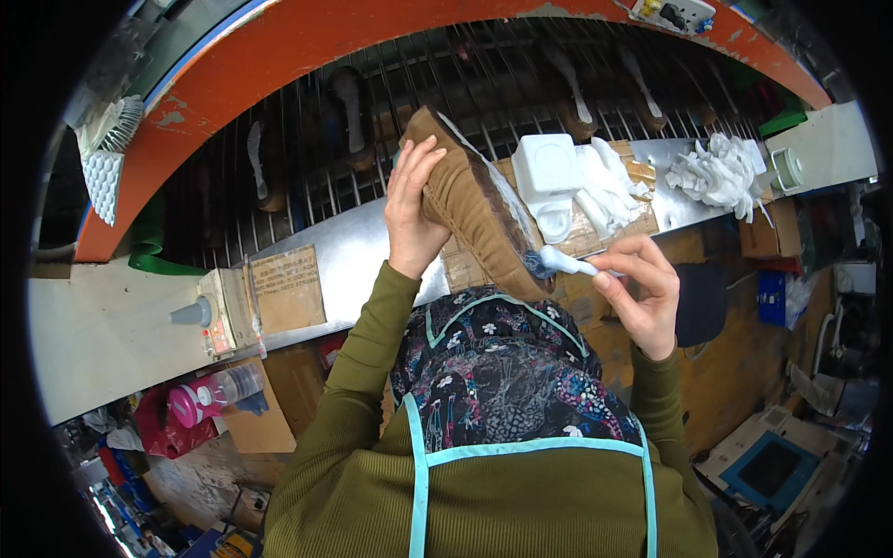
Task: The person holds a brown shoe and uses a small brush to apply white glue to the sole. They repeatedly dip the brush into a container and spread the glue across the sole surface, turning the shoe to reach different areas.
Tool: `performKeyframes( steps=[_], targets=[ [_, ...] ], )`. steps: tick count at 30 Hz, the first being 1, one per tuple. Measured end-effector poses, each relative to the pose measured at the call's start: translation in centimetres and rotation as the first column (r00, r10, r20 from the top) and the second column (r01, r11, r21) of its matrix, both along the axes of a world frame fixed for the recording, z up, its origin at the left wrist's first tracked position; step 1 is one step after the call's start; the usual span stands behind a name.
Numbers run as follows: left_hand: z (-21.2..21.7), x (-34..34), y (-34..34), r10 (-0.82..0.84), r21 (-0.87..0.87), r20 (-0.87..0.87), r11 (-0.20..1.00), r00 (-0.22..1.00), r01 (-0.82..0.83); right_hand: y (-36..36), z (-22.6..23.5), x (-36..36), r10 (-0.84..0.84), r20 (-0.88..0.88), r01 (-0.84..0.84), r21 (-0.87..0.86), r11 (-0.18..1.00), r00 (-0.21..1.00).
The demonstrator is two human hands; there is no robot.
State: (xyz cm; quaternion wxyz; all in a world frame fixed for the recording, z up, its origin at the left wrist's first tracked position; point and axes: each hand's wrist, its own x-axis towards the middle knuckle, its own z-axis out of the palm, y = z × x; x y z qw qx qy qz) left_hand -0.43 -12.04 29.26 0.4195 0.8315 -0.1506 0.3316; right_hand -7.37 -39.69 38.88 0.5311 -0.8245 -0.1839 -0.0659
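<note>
My left hand [412,219] grips a brown suede shoe [470,209] by its far part, fingers wrapped over the side. The shoe is tipped so that its underside, streaked whitish along the edge, faces right. Between the thumb and fingers of my right hand [646,288] is the pale handle of a brush [569,263]. The brush's bluish head touches the underside at the shoe's near end. Just beyond it, a white plastic container [544,166] stands on a piece of cardboard, beside a crumpled white cloth or glove [606,191].
A rack of metal bars [409,70] holding several shoes [350,116] lies beyond the metal ledge [358,246], under an orange beam [209,88]. Crumpled white material [714,177] sits at the right. Flat cardboard [286,288] lies on the left, near a grey cone [191,312].
</note>
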Motion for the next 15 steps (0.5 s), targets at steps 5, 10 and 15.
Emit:
performKeyframes(
  steps=[5, 10, 15],
  targets=[
    [0.1, -0.5, -0.9, -0.083, -0.125, -0.125, 0.99, 0.989, 0.067, 0.2, 0.4, 1.0, 0.031, 0.029, -0.031, 0.021, 0.999, 0.999],
    [0.2, -1.2, -1.6, -0.2, -0.245, -0.214, 0.958, 0.956, 0.145, 0.5, 0.9, 2.8, 0.11, 0.046, -0.114, 0.084, 0.99, 0.993],
    [0.3, -1.4, -2.1, -0.222, -0.232, -0.217, 0.958, 0.95, 0.171, 0.9, 1.0, 4.3, 0.083, 0.019, -0.084, 0.075, 0.994, 0.996]
  ],
)
